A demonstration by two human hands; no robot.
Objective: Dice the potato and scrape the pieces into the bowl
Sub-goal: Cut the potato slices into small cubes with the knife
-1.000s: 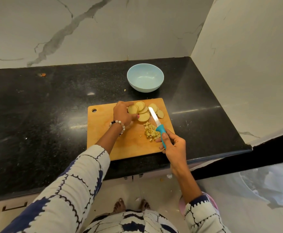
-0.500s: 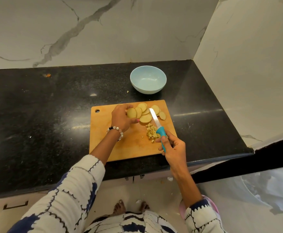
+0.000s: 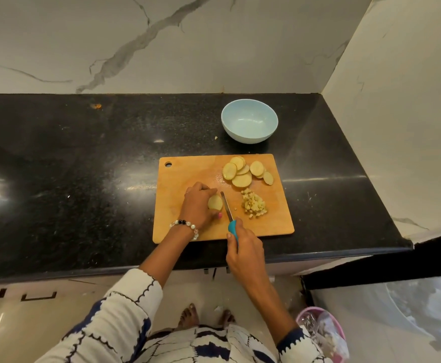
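The black speckled desk (image 3: 83, 179) runs under a white marble wall (image 3: 161, 43); no brand, label or writing can be read anywhere. A tan board (image 3: 182, 179) with a round hole at its far left corner lies on the desk near the front edge. Beyond the board, apart from it, stands a pale blue bowl (image 3: 249, 121) with nothing in it.

The left hand (image 3: 198, 205), a bead bracelet (image 3: 185, 226) at its wrist, rests on the board with fingers curled over a single potato slice (image 3: 215, 202), its grip clenched on that slice. The right hand (image 3: 244, 248) hangs over the board's near edge, its grip closed round the teal handle of a knife (image 3: 227, 206). The blade points away from the person and lies just right of the left grip, next to the held slice; whether the edge touches the slice cannot be told.

Right of the blade sits a heap of dice (image 3: 254, 204). Beyond both grips, at the board's far right, a fan of overlapping slices (image 3: 241, 171) lies uncut. Low at the right, by the floor, a pink bin (image 3: 324, 334) holds scraps.
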